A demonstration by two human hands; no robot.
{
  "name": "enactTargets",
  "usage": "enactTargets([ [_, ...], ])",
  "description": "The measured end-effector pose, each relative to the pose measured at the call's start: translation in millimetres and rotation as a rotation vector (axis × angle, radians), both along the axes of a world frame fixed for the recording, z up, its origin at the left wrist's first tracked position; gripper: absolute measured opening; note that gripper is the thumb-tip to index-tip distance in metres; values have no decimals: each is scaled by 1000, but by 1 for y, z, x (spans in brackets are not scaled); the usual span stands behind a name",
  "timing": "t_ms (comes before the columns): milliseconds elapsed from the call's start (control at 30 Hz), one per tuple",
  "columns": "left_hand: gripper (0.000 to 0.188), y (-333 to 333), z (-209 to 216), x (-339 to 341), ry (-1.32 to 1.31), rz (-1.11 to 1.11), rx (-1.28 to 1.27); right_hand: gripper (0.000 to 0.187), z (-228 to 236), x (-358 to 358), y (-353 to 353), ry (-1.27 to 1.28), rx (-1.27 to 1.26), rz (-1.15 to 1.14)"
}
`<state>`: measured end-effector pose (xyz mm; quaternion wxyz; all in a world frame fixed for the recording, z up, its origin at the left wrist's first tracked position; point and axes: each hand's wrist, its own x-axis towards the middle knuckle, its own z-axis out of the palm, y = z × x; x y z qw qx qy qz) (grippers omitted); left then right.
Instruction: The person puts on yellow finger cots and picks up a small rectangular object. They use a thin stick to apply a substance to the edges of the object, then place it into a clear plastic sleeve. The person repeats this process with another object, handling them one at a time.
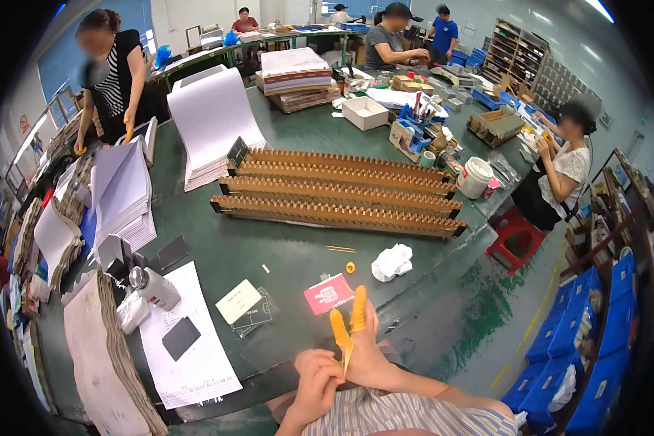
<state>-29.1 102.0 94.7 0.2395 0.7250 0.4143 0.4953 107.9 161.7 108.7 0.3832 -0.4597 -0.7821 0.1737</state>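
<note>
At the table's front edge, my right hand [367, 360] is raised with its fingers apart and yellow finger cots [357, 309] over two fingertips. My left hand [318, 374] pinches the stretched end of another yellow finger cot [347, 356] against the right hand; which digit it covers is hard to make out. Just beyond the hands lies a pink card [320, 298] with a white printed pattern. A loose rolled finger cot [350, 267] sits behind it, near two thin sticks [340, 249] and a crumpled white cloth [392, 262].
Slotted wooden racks [341, 190] span the green table [298, 254]. To the left are a cream card [238, 301], a paper sheet [203, 363], a dark plate [181, 338] and a metal pump bottle [155, 288]. Paper stacks [211, 109] stand behind. A person [559, 160] sits at right; blue bins [559, 327] line the floor.
</note>
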Motion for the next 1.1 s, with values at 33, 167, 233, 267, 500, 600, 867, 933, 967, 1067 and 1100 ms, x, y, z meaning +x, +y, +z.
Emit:
enactTargets([
  [33,16,-1,-3,2,-18,-33,-15,71,1,1,1,6,-28,14],
  [167,16,1,-3,4,10,45,-14,76,5,-3,3,48,-93,133],
  [233,15,2,-9,1,-140,84,-83,80,6,-5,3,20,-98,236],
  [267,15,2,-12,-1,-214,99,-118,81,7,-5,3,-22,-99,294],
  [500,18,5,-1,-3,-670,-27,-307,84,14,-4,15,-35,-185,504],
  [600,18,4,-1,-5,-690,3,-294,84,14,0,20,-3,-208,570],
  [867,22,13,-1,-11,-493,310,-239,67,26,-9,28,-34,-167,470],
  [933,25,9,-2,-22,-428,402,-147,68,43,-5,36,-157,-79,406],
  [967,25,7,-4,-28,-379,450,-97,67,47,-2,40,-261,-8,361],
  [1067,24,0,-7,-39,-248,587,-70,66,56,6,63,-387,28,300],
  [1100,23,-2,-10,-43,-211,634,-47,67,56,8,72,-417,44,285],
])
